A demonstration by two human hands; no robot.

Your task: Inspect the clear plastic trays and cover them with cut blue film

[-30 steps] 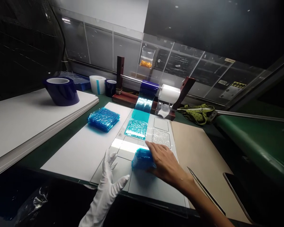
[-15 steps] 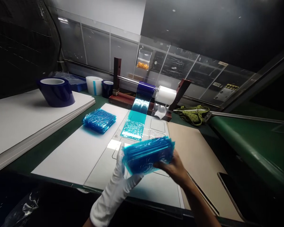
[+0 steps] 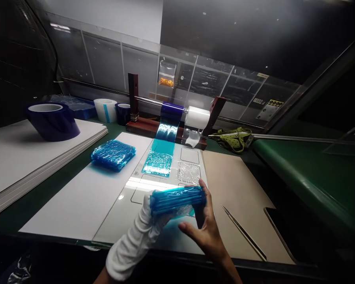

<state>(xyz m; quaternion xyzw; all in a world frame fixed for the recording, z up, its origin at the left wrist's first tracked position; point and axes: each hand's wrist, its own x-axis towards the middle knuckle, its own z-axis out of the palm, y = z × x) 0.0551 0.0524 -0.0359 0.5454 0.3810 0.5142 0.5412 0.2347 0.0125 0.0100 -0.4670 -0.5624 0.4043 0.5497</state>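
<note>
In the head view my left hand (image 3: 143,223), in a white glove, grips the left end of a stack of blue film pieces (image 3: 177,199), held tilted above the glass-like sheet (image 3: 112,221). My bare right hand (image 3: 205,225) has its fingers against the stack's right end, while the thumb stands apart below it. Another blue film stack (image 3: 113,154) lies on the white board to the left. Beyond my hands, a blue film strip (image 3: 162,148) runs down from a dark blue film roll (image 3: 173,111) onto the sheet. A clear film piece (image 3: 189,172) lies beside it.
A wooden stand (image 3: 133,96) carries the blue roll and a white roll (image 3: 197,117). A large blue roll (image 3: 51,122) rests on stacked white boards (image 3: 6,157) at left. Tweezers (image 3: 244,232) and a phone (image 3: 279,232) lie right, with a green spotted pouch (image 3: 233,139) behind.
The held stack has tipped and come slightly lower. My right thumb has come off it and spread, its fingers moving to the end. The view has shifted right, uncovering the tweezers.
</note>
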